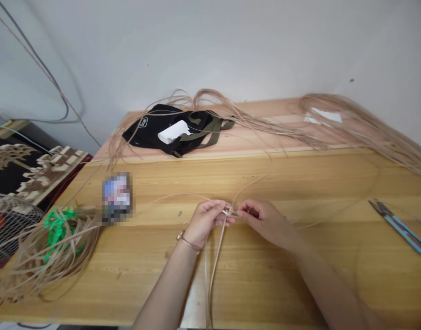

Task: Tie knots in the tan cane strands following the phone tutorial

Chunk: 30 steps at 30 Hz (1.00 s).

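Note:
My left hand (206,221) and my right hand (265,221) meet over the middle of the wooden table (265,183). Both pinch a small knot of thin pale rattan strips (229,211) between their fingertips. From the knot, two long strips (213,270) hang down toward me past the front edge, and finer strands curve away to the back and right. A thin bracelet sits on my left wrist.
A coil of rattan strips tied with green ribbon (57,229) lies at the front left. A blurred small object (116,197) stands beside it. A black bag (176,130) and long loose rattan bundles (351,123) lie at the back. Blue thread snips (401,228) rest at the right.

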### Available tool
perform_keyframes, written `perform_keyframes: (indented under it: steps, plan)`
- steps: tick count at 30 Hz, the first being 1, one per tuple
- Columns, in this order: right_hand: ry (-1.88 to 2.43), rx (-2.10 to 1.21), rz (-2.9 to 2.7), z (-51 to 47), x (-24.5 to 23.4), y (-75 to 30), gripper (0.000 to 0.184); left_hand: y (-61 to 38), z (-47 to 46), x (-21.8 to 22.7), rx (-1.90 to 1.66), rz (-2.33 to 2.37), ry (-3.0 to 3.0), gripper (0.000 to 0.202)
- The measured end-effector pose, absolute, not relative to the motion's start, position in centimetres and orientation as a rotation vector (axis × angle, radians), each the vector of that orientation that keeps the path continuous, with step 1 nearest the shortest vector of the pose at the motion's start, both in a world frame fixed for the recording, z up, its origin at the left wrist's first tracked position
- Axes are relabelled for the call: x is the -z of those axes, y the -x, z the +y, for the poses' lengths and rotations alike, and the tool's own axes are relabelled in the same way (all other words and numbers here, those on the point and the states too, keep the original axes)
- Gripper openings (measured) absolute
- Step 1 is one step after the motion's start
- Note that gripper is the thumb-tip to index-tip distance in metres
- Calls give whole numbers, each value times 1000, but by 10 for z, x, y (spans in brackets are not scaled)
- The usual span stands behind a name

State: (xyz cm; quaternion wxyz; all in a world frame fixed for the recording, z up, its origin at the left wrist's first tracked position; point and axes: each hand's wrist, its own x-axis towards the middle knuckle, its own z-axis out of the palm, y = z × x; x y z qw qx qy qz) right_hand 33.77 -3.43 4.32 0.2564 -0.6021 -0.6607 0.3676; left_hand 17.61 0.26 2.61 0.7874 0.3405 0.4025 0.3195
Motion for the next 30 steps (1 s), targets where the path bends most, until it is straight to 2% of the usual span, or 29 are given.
perform_keyframes:
  steps: [5, 12, 30]
  plan:
    - [1644, -1117, -1631, -33, -35, -336, 14, -177, 3, -26, -685, 864, -732, 26]
    - [1375, -1426, -1071, -23, -18, -334, 20, -179, 1, -26, -648, 869, -773, 27]
    - [1512, -1067, -1147, -26, -14, -327, 14, -184, 0, -23, -635, 966, -842, 27]
